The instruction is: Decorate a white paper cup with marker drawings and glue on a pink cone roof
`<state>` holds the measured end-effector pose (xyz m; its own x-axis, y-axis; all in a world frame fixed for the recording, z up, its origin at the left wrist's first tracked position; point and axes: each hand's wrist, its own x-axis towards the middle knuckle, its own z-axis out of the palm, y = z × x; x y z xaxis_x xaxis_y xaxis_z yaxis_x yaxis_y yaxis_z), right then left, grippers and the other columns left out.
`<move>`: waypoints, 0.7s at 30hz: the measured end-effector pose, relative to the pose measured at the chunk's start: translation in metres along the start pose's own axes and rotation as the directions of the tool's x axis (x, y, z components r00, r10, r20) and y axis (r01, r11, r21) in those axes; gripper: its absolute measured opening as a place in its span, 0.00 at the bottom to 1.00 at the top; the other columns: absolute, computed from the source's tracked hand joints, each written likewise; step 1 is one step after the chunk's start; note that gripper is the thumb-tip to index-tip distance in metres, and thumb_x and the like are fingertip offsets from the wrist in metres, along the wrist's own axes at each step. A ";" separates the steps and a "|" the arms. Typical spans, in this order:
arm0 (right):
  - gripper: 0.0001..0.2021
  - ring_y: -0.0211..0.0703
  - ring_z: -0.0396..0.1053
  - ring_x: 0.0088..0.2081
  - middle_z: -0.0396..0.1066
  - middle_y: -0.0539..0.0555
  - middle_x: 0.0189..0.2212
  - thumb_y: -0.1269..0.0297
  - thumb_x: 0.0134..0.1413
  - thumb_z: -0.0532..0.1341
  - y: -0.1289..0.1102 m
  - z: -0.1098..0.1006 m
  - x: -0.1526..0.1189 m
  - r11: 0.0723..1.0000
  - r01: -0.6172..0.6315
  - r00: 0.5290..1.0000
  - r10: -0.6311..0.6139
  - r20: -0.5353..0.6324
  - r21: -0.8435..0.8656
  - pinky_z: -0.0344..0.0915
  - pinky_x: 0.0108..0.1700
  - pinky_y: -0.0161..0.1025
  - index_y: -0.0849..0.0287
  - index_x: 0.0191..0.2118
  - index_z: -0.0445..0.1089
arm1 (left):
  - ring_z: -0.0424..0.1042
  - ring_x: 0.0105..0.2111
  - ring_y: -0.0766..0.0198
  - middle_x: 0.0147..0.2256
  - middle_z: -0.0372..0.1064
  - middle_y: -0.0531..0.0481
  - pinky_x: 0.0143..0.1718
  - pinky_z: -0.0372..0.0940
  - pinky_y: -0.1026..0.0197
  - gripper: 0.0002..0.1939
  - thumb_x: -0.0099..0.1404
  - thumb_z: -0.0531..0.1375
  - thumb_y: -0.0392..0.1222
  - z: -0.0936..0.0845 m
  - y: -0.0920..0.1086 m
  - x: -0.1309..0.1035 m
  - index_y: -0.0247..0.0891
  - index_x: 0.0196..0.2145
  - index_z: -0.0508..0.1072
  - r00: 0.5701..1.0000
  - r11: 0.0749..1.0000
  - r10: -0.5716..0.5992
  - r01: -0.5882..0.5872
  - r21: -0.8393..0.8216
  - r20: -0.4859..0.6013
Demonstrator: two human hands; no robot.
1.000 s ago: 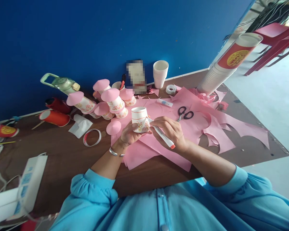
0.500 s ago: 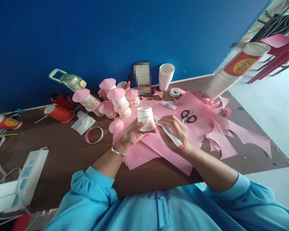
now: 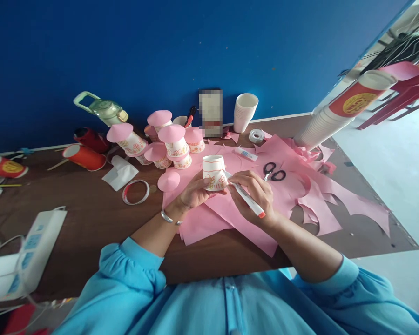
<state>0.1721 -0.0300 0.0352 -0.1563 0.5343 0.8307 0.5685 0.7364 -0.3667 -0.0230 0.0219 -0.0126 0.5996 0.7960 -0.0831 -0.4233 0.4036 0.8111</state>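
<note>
My left hand (image 3: 194, 191) is wrapped around a white paper cup (image 3: 213, 168) that is held upside down over the pink paper. Orange lines and small red and yellow flower drawings run round the cup's side. In my right hand (image 3: 254, 193) is a white marker (image 3: 248, 201) with an orange-red end, its tip close against the right side of the cup; the exact contact is hidden by the fingers. Left of the cup stand several decorated cups with pink cone roofs (image 3: 172, 134). A loose pink paper cone (image 3: 168, 181) lies beside my left hand.
Pink paper sheets (image 3: 226, 218) and offcuts cover the table's middle and right, with black-handled scissors (image 3: 274, 172) and a glue tube (image 3: 246, 154) on them. Tape rolls (image 3: 136, 192), stacked white cups (image 3: 245, 113), a leaning cup stack (image 3: 351, 104), a bottle (image 3: 106, 110) and a power strip (image 3: 35, 251) stand around.
The view has shifted slightly. The cup is turned a little in my left hand, and the marker stays in my right hand near the cup's right side.
</note>
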 end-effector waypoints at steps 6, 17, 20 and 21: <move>0.11 0.46 0.80 0.36 0.80 0.54 0.37 0.74 0.67 0.63 0.000 0.000 0.001 1.000 0.003 1.000 -0.003 0.004 -0.016 0.78 0.37 0.41 0.55 0.51 0.71 | 0.80 0.40 0.51 0.41 0.79 0.43 0.47 0.77 0.43 0.26 0.60 0.74 0.57 0.008 0.006 0.000 0.38 0.48 0.78 0.999 1.000 0.029 -0.029 -0.001 0.016; 0.11 0.46 0.80 0.36 0.79 0.53 0.36 0.74 0.67 0.65 -0.002 -0.001 0.000 0.998 -0.038 0.998 0.040 -0.043 0.045 0.77 0.36 0.42 0.53 0.50 0.72 | 0.75 0.39 0.58 0.38 0.76 0.49 0.43 0.71 0.55 0.17 0.62 0.74 0.51 0.017 0.005 0.004 0.40 0.42 0.77 0.984 0.973 0.174 -0.169 0.158 -0.023; 0.12 0.46 0.80 0.35 0.79 0.54 0.36 0.74 0.67 0.64 -0.001 0.000 0.000 1.000 0.022 0.999 -0.021 -0.023 0.017 0.78 0.35 0.42 0.53 0.52 0.72 | 0.73 0.38 0.60 0.37 0.74 0.49 0.42 0.68 0.57 0.17 0.63 0.74 0.52 0.018 0.006 0.005 0.38 0.40 0.77 0.982 0.963 0.190 -0.182 0.200 -0.018; 0.12 0.46 0.80 0.35 0.79 0.54 0.36 0.74 0.67 0.64 -0.001 0.000 0.000 0.999 0.043 0.999 -0.043 -0.012 0.007 0.78 0.35 0.42 0.54 0.52 0.72 | 0.73 0.39 0.59 0.37 0.74 0.48 0.43 0.68 0.56 0.17 0.64 0.73 0.52 0.017 0.006 0.006 0.38 0.41 0.77 0.982 0.961 0.188 -0.183 0.205 -0.002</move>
<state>0.1718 -0.0307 0.0352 -0.1704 0.4971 0.8508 0.5556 0.7615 -0.3336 -0.0108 0.0213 0.0018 0.5079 0.8587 0.0692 -0.3776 0.1497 0.9138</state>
